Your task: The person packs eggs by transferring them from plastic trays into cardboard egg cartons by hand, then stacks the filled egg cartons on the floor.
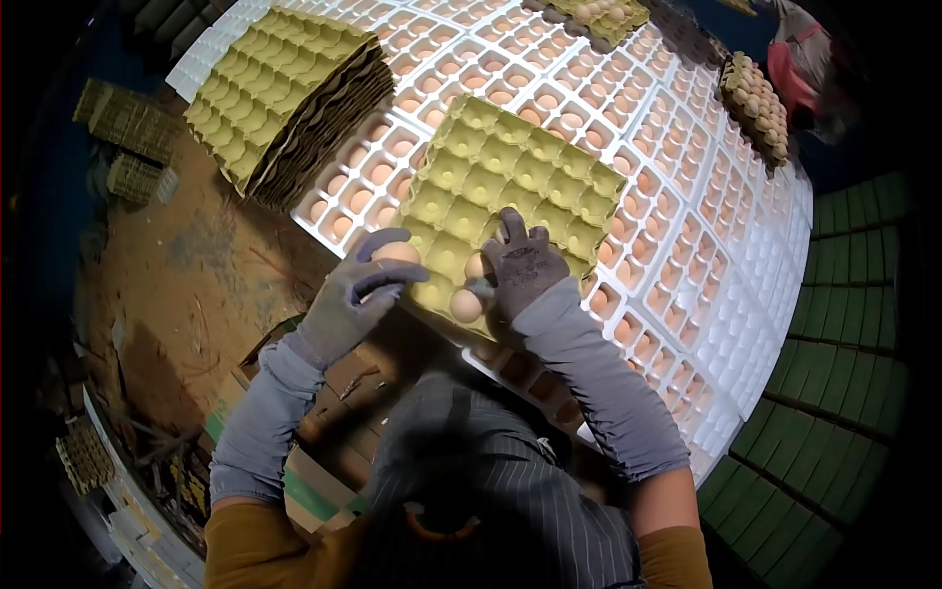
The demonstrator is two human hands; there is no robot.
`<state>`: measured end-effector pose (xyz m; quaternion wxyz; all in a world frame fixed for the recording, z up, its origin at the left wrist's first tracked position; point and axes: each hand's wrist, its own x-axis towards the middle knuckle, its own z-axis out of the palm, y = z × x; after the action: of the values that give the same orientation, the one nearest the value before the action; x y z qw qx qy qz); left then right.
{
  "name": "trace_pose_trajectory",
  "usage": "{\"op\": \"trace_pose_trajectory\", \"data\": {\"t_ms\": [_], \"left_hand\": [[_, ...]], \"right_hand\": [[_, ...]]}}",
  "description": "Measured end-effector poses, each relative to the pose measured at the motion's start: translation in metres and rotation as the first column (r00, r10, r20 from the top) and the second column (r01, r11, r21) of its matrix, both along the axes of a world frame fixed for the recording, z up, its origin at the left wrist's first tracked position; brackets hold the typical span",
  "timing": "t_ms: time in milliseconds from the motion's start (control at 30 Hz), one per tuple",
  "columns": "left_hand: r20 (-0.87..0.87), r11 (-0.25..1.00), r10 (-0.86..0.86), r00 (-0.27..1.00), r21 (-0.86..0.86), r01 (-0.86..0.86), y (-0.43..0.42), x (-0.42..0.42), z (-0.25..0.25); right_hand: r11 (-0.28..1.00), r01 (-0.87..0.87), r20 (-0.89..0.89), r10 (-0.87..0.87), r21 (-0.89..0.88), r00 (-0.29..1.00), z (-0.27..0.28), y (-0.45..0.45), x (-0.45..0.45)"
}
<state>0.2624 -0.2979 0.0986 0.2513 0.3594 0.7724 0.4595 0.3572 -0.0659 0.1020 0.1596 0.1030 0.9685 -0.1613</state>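
A yellow-green pulp egg tray (pixel 478 187) lies tilted across the white trays in front of me. At its left edge, my gloved left hand (pixel 358 294) has its fingers curled around a brown egg (pixel 396 256). Over the tray's near part is my gloved right hand (pixel 527 260), back upward and fingers bent down. A second egg (pixel 475 266), partly hidden, shows between its thumb and fingers. Just below the right thumb, another egg (pixel 466 305) sits in a cup of the pulp tray. The other cups in view hold nothing.
White trays (pixel 687 226) full of eggs cover the broad surface. A tall stack of pulp trays (pixel 285 88) stands at the left. Egg-filled pulp trays (pixel 756 106) sit at the far side, near another person's sleeve (pixel 797 69). Green crates (pixel 834 304) are at right.
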Motion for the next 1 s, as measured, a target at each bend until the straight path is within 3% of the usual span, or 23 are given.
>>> {"op": "trace_pose_trajectory", "data": {"t_ms": [33, 100, 133, 167, 200, 233, 300, 333, 367, 400, 433, 467, 500, 533, 633, 700, 733, 767, 833, 867, 900, 967, 1000], "left_hand": [[-0.003, 1.000, -0.004, 1.000, 0.003, 0.004, 0.007, 0.006, 0.004], [-0.419, 0.982, -0.136, 0.898, -0.180, 0.065, 0.025, 0.017, 0.007], [-0.507, 0.954, -0.258, 0.822, -0.267, 0.134, 0.033, 0.019, -0.002], [-0.554, 0.915, -0.361, 0.750, -0.367, 0.170, 0.046, 0.024, 0.000], [-0.580, 0.885, -0.413, 0.702, -0.436, 0.160, 0.053, 0.027, -0.008], [-0.604, 0.853, -0.463, 0.649, -0.502, 0.142, 0.060, 0.030, -0.016], [-0.509, 0.865, -0.405, 0.760, -0.483, 0.137, 0.068, 0.026, -0.004], [-0.433, 0.919, -0.276, 0.858, -0.380, 0.104, 0.066, 0.024, -0.005], [-0.041, 0.970, -0.107, 0.993, -0.223, 0.096, 0.065, 0.022, -0.003], [0.316, 0.985, -0.055, 0.947, -0.140, 0.104, 0.067, 0.020, 0.000], [0.574, 0.995, -0.035, 0.818, -0.060, 0.084, 0.074, 0.030, 0.000], [0.780, 1.000, -0.002, 0.625, -0.017, 0.025, 0.081, 0.040, 0.001], [0.875, 0.998, -0.062, 0.480, 0.068, 0.006, 0.096, 0.055, 0.000], [0.866, 0.999, -0.048, 0.498, 0.031, 0.041, 0.113, 0.068, 0.006], [0.889, 0.984, -0.071, 0.453, -0.013, 0.180, 0.158, 0.105, 0.002], [0.835, 0.955, -0.169, 0.524, 0.006, 0.298, 0.194, 0.138, -0.011], [0.774, 0.933, -0.220, 0.593, -0.010, 0.360, 0.215, 0.159, -0.014], [0.818, 0.899, -0.219, 0.532, -0.043, 0.437, 0.236, 0.174, -0.016], [0.715, 0.862, -0.312, 0.625, -0.064, 0.503, 0.285, 0.233, 0.000], [0.555, 0.837, -0.436, 0.708, -0.039, 0.546, 0.306, 0.259, -0.014], [0.410, 0.816, -0.534, 0.740, 0.019, 0.578, 0.327, 0.291, -0.014], [0.173, 0.765, -0.619, 0.766, -0.087, 0.638, 0.366, 0.352, -0.012], [-0.024, 0.743, -0.667, 0.745, -0.096, 0.662, 0.383, 0.380, -0.023]], "right_hand": [[0.998, 0.018, 0.048, -0.015, -0.053, 0.999, 0.003, 0.001, -0.001], [0.931, 0.064, -0.271, -0.170, -0.360, 0.947, -0.012, 0.023, 0.019], [0.550, 0.228, -0.071, -0.469, -0.803, 0.881, -0.015, 0.029, 0.031], [-0.034, 0.288, 0.250, -0.599, -0.957, 0.761, -0.013, 0.033, 0.045], [-0.320, 0.344, 0.467, -0.515, -0.883, 0.719, -0.013, 0.039, 0.062], [-0.369, 0.297, 0.454, -0.479, -0.881, 0.752, -0.007, 0.043, 0.083], [-0.090, 0.268, 0.260, -0.650, -0.959, 0.714, 0.008, 0.033, 0.111], [0.028, 0.311, 0.217, -0.658, -0.950, 0.721, 0.006, 0.036, 0.128], [0.132, 0.282, 0.119, -0.685, -0.950, 0.719, 0.004, 0.037, 0.142], [0.237, 0.261, 0.020, -0.704, -0.936, 0.710, 0.004, 0.037, 0.155], [-0.159, 0.224, 0.268, -0.726, -0.962, 0.634, 0.005, 0.039, 0.165], [-0.528, 0.139, 0.514, -0.676, -0.838, 0.528, 0.009, 0.042, 0.173], [-0.384, 0.250, 0.456, -0.686, -0.889, 0.567, 0.020, 0.045, 0.189], [-0.246, 0.265, 0.357, -0.740, -0.932, 0.570, 0.011, 0.047, 0.209], [-0.324, 0.139, 0.350, -0.798, -0.936, 0.490, -0.013, 0.051, 0.263], [-0.215, 0.340, 0.355, -0.831, -0.916, 0.429, 0.011, 0.059, 0.299], [-0.069, 0.419, 0.265, -0.862, -0.905, 0.431, 0.015, 0.063, 0.325], [-0.155, 0.459, 0.352, -0.855, -0.875, 0.381, 0.024, 0.076, 0.342], [-0.318, 0.345, 0.414, -0.874, -0.883, 0.254, 0.003, 0.095, 0.393], [-0.396, 0.299, 0.466, -0.858, -0.868, 0.216, -0.011, 0.108, 0.420], [-0.352, 0.353, 0.429, -0.887, -0.867, 0.169, -0.042, 0.121, 0.456], [0.098, 0.604, -0.079, -0.995, -0.791, 0.058, -0.080, 0.145, 0.520], [0.303, 0.780, -0.325, -0.936, -0.547, 0.135, -0.081, 0.163, 0.549]]}}
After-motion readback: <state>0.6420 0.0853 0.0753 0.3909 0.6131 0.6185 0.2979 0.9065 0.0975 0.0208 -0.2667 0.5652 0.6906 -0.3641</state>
